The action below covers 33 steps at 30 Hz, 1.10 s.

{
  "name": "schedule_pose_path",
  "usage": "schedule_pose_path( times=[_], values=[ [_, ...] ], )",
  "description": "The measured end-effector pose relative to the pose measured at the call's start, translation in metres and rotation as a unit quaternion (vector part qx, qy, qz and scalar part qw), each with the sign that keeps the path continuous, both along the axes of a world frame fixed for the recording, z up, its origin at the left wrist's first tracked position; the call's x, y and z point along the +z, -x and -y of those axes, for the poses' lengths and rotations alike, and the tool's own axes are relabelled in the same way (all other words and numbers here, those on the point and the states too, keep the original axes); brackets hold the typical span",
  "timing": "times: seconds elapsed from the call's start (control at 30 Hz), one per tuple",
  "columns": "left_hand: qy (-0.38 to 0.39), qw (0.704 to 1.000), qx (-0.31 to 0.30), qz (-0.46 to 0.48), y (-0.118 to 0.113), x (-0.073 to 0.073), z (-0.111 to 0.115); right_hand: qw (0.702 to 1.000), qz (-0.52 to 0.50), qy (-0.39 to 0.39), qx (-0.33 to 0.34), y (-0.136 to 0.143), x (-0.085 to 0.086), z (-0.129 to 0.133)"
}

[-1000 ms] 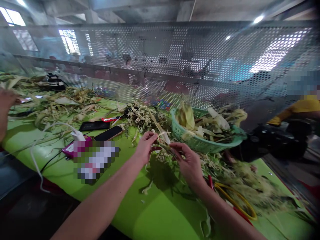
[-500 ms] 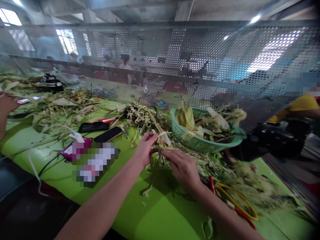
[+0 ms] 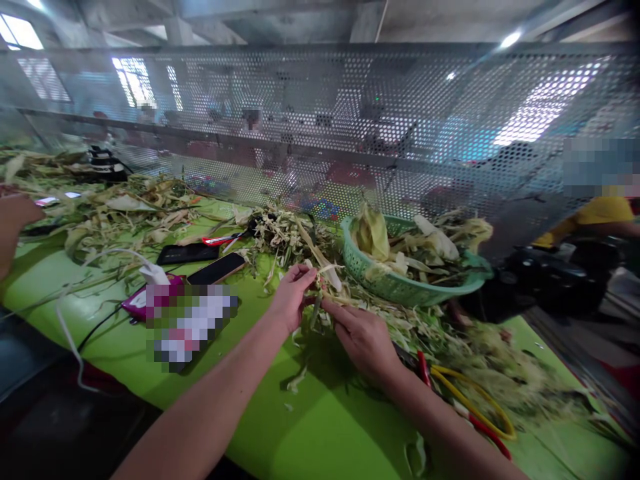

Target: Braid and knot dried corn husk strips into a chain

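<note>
Near the middle of the green table [image 3: 320,427], my left hand [image 3: 293,293] pinches a small bundle of pale husk strips [image 3: 317,287] between thumb and fingers. My right hand [image 3: 363,333] is just to its right, its fingers closed on the lower right part of the same strips. Dry strips and husk pieces hang below and between the two hands. A green basket [image 3: 415,291] holding corn husks stands behind my right hand. A heap of shredded plant pieces [image 3: 280,233] lies beyond my left hand.
Two dark phones [image 3: 217,269], a red-handled tool [image 3: 220,240] and a purple power strip [image 3: 145,300] with a white cable lie left. Pliers with red handles [image 3: 487,433] and a yellow loop lie right. Another person's hand [image 3: 17,220] shows at the left edge. A perforated metal screen [image 3: 320,133] stands behind.
My right hand has shifted slightly, its fingers now more curled together. The other person's hand at the far left has moved a little.
</note>
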<state>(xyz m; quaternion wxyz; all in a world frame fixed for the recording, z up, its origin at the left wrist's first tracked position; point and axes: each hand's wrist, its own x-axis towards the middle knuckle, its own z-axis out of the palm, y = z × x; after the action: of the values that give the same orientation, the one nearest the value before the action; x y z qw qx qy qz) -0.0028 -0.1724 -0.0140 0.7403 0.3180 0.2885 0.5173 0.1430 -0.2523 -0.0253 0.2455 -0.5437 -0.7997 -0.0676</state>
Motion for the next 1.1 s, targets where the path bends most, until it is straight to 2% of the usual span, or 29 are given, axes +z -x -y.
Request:
schedule_pose_path(
  times=[0.3, 0.6, 0.93, 1.1],
  values=[
    [-0.061, 0.997, 0.020, -0.054, 0.005, 0.000, -0.002, 0.990, -0.139, 0.035, 0.013, 0.000, 0.004, 0.001],
    [-0.073, 0.993, 0.018, -0.089, 0.004, -0.010, -0.006, 0.998, -0.062, 0.026, 0.009, 0.007, 0.004, 0.006],
    [-0.064, 0.994, 0.012, -0.091, 0.004, -0.014, -0.009, 0.995, -0.089, 0.053, 0.010, 0.005, -0.002, 0.001],
    [-0.067, 0.995, 0.016, -0.079, 0.003, -0.013, -0.006, 0.996, -0.074, 0.038, 0.019, 0.007, 0.001, 0.005]
  ],
)
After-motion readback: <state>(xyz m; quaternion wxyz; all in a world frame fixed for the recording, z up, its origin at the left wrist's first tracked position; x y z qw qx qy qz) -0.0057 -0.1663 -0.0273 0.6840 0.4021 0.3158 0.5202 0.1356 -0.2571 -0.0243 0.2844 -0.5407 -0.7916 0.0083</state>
